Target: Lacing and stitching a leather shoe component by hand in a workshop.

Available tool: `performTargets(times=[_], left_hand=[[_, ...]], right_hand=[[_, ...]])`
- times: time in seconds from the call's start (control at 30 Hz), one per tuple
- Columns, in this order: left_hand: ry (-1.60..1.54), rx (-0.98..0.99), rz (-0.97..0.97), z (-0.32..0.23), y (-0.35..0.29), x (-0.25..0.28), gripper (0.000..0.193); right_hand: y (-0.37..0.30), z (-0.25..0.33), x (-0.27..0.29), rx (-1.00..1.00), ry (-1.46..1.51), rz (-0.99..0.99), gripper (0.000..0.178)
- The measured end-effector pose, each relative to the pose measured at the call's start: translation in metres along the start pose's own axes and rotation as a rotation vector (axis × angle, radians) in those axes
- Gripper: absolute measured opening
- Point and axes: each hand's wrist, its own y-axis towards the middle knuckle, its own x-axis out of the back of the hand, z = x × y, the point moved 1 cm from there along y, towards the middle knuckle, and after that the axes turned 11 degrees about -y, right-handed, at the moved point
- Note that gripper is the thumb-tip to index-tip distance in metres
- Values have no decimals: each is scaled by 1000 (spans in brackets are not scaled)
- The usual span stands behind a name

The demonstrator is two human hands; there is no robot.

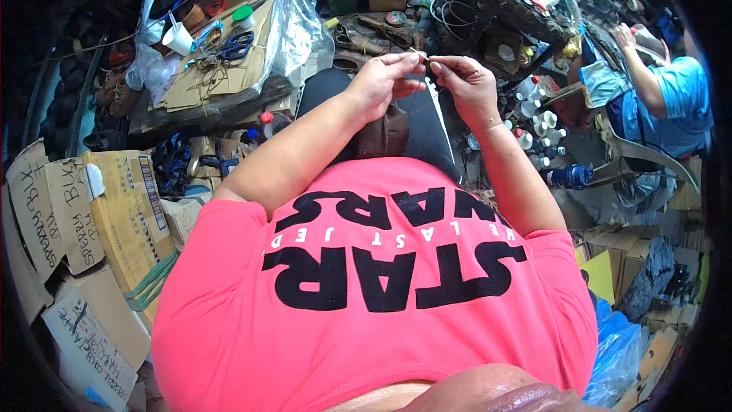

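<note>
In front of my lap both hands are raised close together, fingertips almost meeting. My left hand [386,82] pinches thumb against fingers on a thin dark thread [423,82]. The thread hangs in a loose curve below the fingertips. My right hand [469,90] is also closed in a pinch at the thread's upper end; whatever else sits between its fingertips is too small to tell. Below the hands a brown leather shoe [383,136] rests between my legs, partly hidden by my left wrist and shirt.
To the left, a cardboard-covered bench [221,80] bears blue-handled scissors [235,46], a white cup [178,39] and a green-lidded jar [243,17]. Several bottles [540,126] stand at right, near another person in blue [675,99]. Cardboard boxes [126,206] are stacked at left.
</note>
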Motion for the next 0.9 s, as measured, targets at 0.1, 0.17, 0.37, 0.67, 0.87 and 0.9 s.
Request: performTargets(times=[0.1, 0.17, 0.37, 0.67, 0.87, 0.9], left_hand=[[-78, -18, 5, 4, 23, 4, 23], [-172, -60, 85, 9, 36, 12, 17], [-587, 36, 18, -6, 35, 14, 23], [-76, -237, 249, -73, 3, 8, 14], [-115, -326, -102, -96, -17, 79, 15], [-97, -404, -166, -101, -19, 93, 14]], right_hand=[[1, -12, -10, -3, 94, -26, 14], [-4, -15, -5, 85, -75, -62, 14], [-51, -73, 18, -543, 883, -1, 23], [-21, -47, -10, -487, 822, 251, 36], [-9, -28, -56, -185, -294, 523, 32], [1, -19, -65, -141, -489, 608, 29]])
